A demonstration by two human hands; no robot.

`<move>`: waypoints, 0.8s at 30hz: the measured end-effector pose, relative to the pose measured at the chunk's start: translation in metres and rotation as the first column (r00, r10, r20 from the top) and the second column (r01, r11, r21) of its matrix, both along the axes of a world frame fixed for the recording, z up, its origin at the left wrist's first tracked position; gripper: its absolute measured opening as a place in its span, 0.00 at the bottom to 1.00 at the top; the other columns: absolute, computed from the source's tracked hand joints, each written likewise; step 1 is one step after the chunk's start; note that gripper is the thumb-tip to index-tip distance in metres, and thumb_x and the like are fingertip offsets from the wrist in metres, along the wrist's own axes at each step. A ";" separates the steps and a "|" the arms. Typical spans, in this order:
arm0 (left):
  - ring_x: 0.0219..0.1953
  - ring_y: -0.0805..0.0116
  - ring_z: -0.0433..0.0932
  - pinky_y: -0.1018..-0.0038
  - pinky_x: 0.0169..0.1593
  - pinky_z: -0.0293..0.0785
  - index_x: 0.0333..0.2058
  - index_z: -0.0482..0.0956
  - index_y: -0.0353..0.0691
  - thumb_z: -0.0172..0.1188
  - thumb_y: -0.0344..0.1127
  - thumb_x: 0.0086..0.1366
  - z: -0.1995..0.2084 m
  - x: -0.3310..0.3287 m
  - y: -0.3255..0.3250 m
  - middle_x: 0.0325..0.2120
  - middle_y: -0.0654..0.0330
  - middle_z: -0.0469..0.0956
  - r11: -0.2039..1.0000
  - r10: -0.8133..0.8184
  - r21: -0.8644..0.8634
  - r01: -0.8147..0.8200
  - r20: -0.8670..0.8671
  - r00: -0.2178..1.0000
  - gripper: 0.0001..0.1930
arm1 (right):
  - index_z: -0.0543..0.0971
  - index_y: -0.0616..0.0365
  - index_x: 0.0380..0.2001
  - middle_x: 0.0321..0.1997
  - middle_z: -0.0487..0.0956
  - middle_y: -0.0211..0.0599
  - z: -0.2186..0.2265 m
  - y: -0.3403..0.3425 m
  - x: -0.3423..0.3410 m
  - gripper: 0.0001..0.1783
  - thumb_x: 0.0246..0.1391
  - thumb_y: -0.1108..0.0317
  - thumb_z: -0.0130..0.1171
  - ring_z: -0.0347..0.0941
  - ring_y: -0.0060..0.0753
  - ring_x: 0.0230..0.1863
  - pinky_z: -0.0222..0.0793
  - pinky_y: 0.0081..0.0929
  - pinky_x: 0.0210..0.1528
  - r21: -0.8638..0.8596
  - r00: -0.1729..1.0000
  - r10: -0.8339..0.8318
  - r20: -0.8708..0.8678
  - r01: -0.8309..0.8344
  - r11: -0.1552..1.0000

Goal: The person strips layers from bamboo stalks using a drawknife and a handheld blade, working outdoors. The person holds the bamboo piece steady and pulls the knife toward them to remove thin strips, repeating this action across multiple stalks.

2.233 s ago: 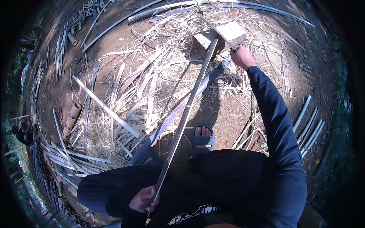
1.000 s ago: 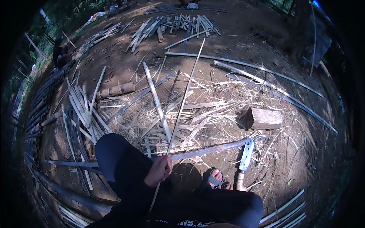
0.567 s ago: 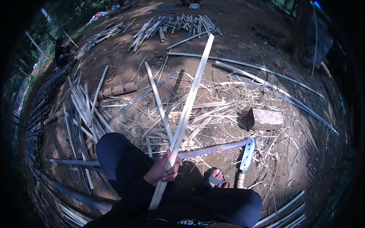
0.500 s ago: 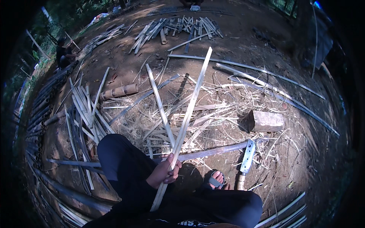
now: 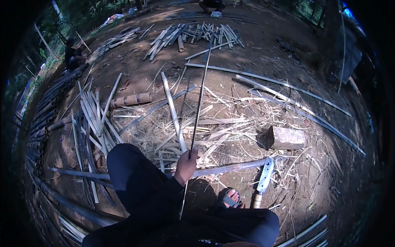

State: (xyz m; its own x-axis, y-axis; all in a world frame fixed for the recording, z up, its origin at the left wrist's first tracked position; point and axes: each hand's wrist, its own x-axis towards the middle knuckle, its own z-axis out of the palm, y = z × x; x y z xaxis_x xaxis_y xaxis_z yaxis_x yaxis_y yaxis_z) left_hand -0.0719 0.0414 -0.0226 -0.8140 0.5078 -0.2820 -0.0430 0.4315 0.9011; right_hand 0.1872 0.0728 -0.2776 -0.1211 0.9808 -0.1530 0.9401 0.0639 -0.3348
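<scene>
My left hand (image 5: 186, 168) is closed around a long bamboo strip (image 5: 199, 103), between my knees. The strip stands on edge, so only its thin dark side shows, and it slants up and away from me. Just beyond the hand, a pale bamboo strip (image 5: 173, 111) lies over the shavings. A dark flat strip (image 5: 230, 168) runs across the ground behind the hand toward a cleaver-like knife (image 5: 266, 176), which lies on the ground at the right with its handle toward me. My right hand does not show.
A wooden block (image 5: 286, 138) sits among shavings (image 5: 230, 111) at the right. Split bamboo strips (image 5: 95, 111) are heaped at the left, near a bamboo log (image 5: 131, 100). Long strips (image 5: 284, 84) cross the right side. Farther off are a strip pile (image 5: 181, 37) and two people (image 5: 74, 55).
The bamboo strip in my left hand has turned from its broad pale face to its narrow edge, and its far end has swung left. The hand has moved up and slightly right.
</scene>
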 end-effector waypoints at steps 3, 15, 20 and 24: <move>0.20 0.65 0.68 0.65 0.29 0.65 0.21 0.72 0.35 0.54 0.56 0.69 0.007 -0.012 0.036 0.15 0.58 0.69 0.998 0.041 0.059 -0.038 -0.048 0.998 0.28 | 0.70 0.62 0.58 0.57 0.70 0.54 -0.001 0.009 0.002 0.38 0.42 0.60 0.67 0.67 0.60 0.56 0.64 0.50 0.59 0.003 1.000 -0.005 0.000 0.005 1.000; 0.67 0.43 0.58 0.58 0.68 0.55 0.66 0.57 0.35 0.56 0.54 0.66 0.242 -0.334 0.207 0.64 0.41 0.61 0.993 0.115 0.116 -0.010 -0.971 0.211 0.38 | 0.70 0.62 0.58 0.58 0.69 0.54 -0.007 -0.017 0.038 0.38 0.43 0.60 0.67 0.67 0.60 0.56 0.64 0.50 0.59 -0.044 1.000 0.030 -0.002 -0.030 0.999; 0.52 0.51 0.76 0.61 0.56 0.70 0.52 0.75 0.36 0.56 0.53 0.68 0.176 -0.189 0.109 0.46 0.46 0.78 0.779 -0.586 -0.318 0.541 -0.676 0.446 0.25 | 0.70 0.62 0.58 0.58 0.69 0.54 0.005 0.004 0.105 0.37 0.43 0.60 0.67 0.67 0.60 0.56 0.64 0.50 0.59 0.062 0.990 0.137 -0.022 -0.135 0.989; 0.49 0.45 0.78 0.58 0.53 0.73 0.54 0.73 0.36 0.54 0.56 0.69 0.190 -0.125 0.052 0.43 0.44 0.79 0.249 -0.911 -0.580 0.776 -0.411 -0.015 0.28 | 0.72 0.62 0.56 0.55 0.71 0.54 0.115 0.066 0.093 0.30 0.50 0.60 0.61 0.69 0.57 0.55 0.68 0.47 0.56 0.122 0.836 0.542 -0.086 -0.531 0.839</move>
